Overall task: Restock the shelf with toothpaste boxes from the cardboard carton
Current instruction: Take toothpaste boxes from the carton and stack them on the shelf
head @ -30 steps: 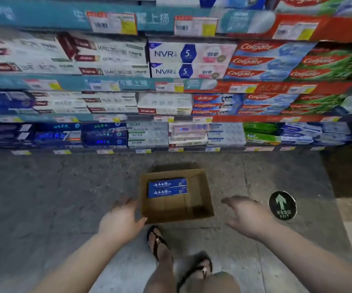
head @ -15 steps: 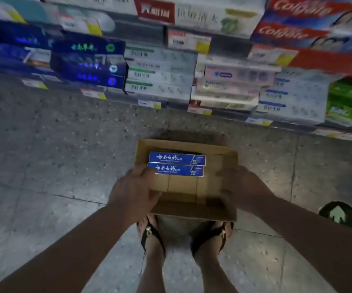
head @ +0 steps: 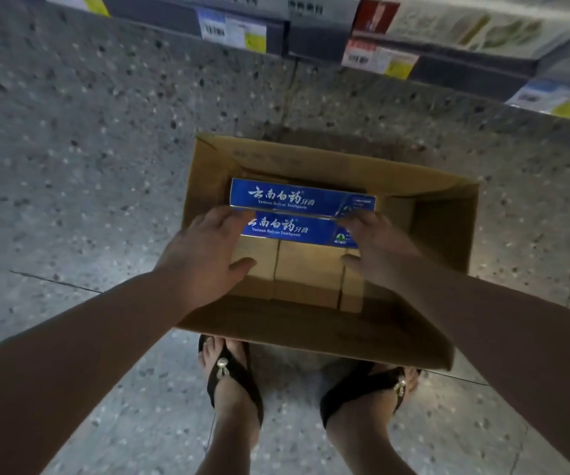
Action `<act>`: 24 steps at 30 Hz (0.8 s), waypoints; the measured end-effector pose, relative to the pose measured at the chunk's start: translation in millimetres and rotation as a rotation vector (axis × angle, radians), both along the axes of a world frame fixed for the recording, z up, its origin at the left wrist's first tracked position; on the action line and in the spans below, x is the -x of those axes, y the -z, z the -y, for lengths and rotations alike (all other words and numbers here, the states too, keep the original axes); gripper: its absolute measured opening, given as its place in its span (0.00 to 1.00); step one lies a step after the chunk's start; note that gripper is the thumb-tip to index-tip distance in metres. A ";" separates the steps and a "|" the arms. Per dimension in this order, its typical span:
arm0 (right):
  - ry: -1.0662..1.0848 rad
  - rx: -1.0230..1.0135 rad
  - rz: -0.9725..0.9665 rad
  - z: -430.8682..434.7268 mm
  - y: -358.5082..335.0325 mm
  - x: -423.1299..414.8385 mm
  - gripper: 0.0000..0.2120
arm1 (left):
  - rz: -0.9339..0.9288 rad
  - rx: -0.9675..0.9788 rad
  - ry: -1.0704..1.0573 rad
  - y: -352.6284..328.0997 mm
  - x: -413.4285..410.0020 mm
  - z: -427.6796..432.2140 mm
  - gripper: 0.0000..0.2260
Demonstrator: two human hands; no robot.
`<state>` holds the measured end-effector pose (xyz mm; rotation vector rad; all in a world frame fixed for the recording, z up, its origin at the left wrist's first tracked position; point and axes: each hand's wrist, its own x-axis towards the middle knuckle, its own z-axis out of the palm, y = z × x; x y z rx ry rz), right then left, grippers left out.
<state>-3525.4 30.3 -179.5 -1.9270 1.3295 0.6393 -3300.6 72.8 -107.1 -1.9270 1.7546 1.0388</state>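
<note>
Grey floor (head: pixel 105 166) under the cardboard carton (head: pixel 311 327). Inside it, left hand (head: pixel 204 248) and right hand (head: pixel 379 248) rest loose on the near toothpaste box (head: pixel 294 231); a weak squeeze could drop it

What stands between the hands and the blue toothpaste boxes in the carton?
Nothing visible. The carton is open on top, and the left hand and right hand are at the ends of the nearer blue box.

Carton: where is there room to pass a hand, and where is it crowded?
Free: the strip between the toothpaste boxes' right ends and the carton's right wall; also the brown layer before the near wall. Crowded: far-left, where left hand and right hand flank the boxes.
</note>
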 end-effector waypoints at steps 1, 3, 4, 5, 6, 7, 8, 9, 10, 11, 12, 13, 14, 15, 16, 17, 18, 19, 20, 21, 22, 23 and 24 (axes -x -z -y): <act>0.001 0.012 0.016 -0.2 9.2 -0.5 0.31 | -0.016 0.001 -0.016 8.9 -1.4 0.2 0.30; 0.018 0.052 0.066 -0.9 22.7 1.3 0.31 | -0.056 0.013 -0.067 25.1 -4.3 1.4 0.30; 0.035 0.070 0.097 -1.5 27.2 3.9 0.31 | -0.079 0.020 -0.101 32.3 -5.6 2.2 0.30; 0.060 0.081 0.128 -2.8 30.6 7.7 0.31 | -0.103 0.027 -0.138 38.7 -6.5 3.1 0.30; 0.086 0.087 0.159 -5.0 33.6 12.3 0.31 | -0.124 0.037 -0.167 44.5 -6.8 4.1 0.30; 0.104 0.089 0.182 -8.2 36.3 17.2 0.30 | -0.139 0.047 -0.183 49.4 -6.6 5.0 0.31; 0.111 0.091 0.195 -12.4 39.2 21.8 0.30 | -0.146 0.055 -0.189 53.6 -6.2 6.1 0.31; 0.114 0.093 0.197 -16.4 42.4 25.6 0.31 | -0.146 0.060 -0.190 57.2 -6.0 7.4 0.31; 0.121 0.093 0.187 -20.4 46.2 28.5 0.31 | -0.143 0.063 -0.190 60.1 -5.9 8.8 0.31; 0.140 0.085 0.169 -24.1 49.8 30.7 0.32 | -0.141 0.065 -0.187 62.8 -6.1 10.5 0.31; 0.170 0.063 0.149 -27.6 53.7 31.7 0.33 | -0.145 0.071 -0.184 65.4 -6.3 12.3 0.31; 0.209 0.029 0.139 -30.7 57.2 31.9 0.35 | -0.151 0.083 -0.179 68.1 -6.6 14.2 0.31; 0.255 -0.009 0.144 -33.0 60.7 31.4 0.36 | -0.154 0.099 -0.172 70.8 -6.6 16.4 0.31; 0.305 -0.038 0.163 -34.6 63.0 30.0 0.35 | -0.149 0.115 -0.160 73.6 -6.5 18.9 0.31; 0.362 -0.056 0.194 -35.1 64.1 28.6 0.34 | -0.134 0.130 -0.143 76.7 -6.4 21.7 0.31; 0.418 -0.063 0.229 -35.3 64.0 28.0 0.32 | -0.109 0.148 -0.118 80.4 -6.3 25.0 0.30; 0.469 -0.070 0.261 -35.6 62.5 28.5 0.30 | -0.085 0.167 -0.090 84.3 -6.7 29.1 0.30; 0.507 -0.083 0.285 -36.6 58.8 31.0 0.28 | -0.067 0.180 -0.069 88.4 -6.7 33.7 0.30; 0.535 -0.102 0.301 -38.8 53.5 36.3 0.28 | -0.059 0.182 -0.058 92.2 -6.1 38.6 0.30; 0.556 -0.121 0.309 -41.4 46.9 43.1 0.27 | -0.055 0.174 -0.053 96.2 -5.3 43.4 0.30; 0.575 -0.137 0.310 -44.3 39.9 50.5 0.26 | -0.052 0.158 -0.048 100.1 -4.2 47.4 0.30; 0.591 -0.149 0.305 -47.7 32.3 58.3 0.25 | -0.050 0.137 -0.046 103.8 -2.8 50.7 0.30; 0.606 -0.164 0.289 -51.2 25.2 65.6 0.25 | -0.051 0.117 -0.057 107.4 -0.9 53.1 0.31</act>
